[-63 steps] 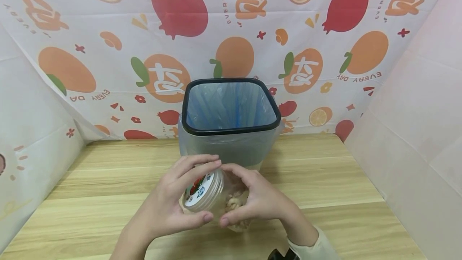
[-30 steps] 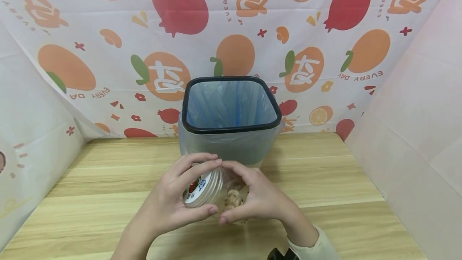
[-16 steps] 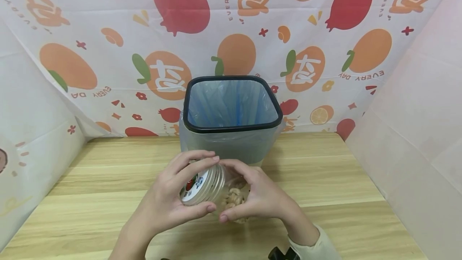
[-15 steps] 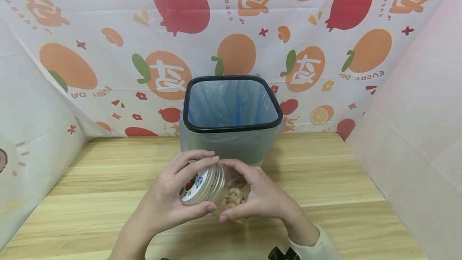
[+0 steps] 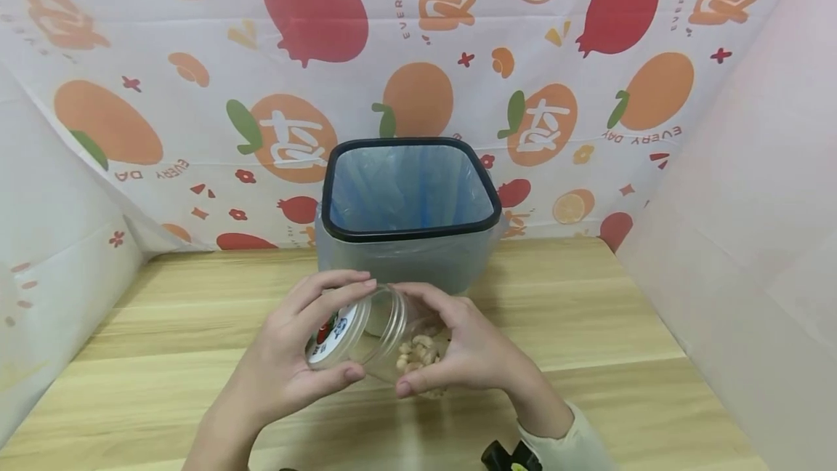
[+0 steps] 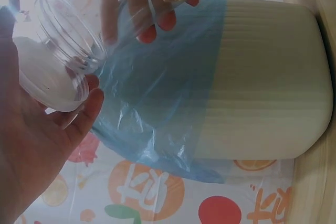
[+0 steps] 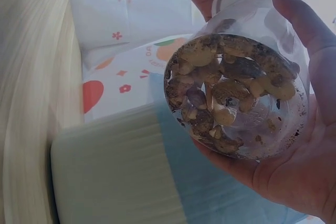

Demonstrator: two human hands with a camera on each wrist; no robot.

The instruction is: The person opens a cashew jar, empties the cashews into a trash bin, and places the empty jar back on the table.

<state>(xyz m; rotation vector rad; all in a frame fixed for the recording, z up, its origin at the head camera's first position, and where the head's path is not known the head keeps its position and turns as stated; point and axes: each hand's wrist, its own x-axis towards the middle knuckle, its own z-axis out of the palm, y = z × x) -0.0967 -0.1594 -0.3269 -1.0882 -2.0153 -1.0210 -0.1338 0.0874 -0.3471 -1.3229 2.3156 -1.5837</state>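
Observation:
A clear plastic jar (image 5: 387,367) lies tilted above the table, its threaded mouth facing left towards the lid. My right hand (image 5: 477,351) grips the jar's body. Cashews (image 5: 418,353) rest inside, and the right wrist view shows nuts and dark crumbs through the jar's base (image 7: 257,116). My left hand (image 5: 277,358) holds a round clear lid (image 5: 332,339) with a printed white label, fingers over its top edge and thumb below. Between lid and jar mouth a gap shows in the head view; the left wrist view has the lid (image 6: 50,80) beside the threaded neck (image 6: 71,32).
Directly behind the hands stands a bin (image 6: 262,77) with a black rim (image 5: 412,233) and a bluish plastic liner (image 5: 408,187). Fruit-printed cloth (image 5: 314,6) hangs at the back. The wooden table (image 5: 575,325) extends on both sides. A black object (image 5: 510,456) sits by the right wrist.
My left hand has moved left with the lid, which has come away from the jar's mouth. The right hand still holds the jar in nearly the same place. The head view has shifted slightly.

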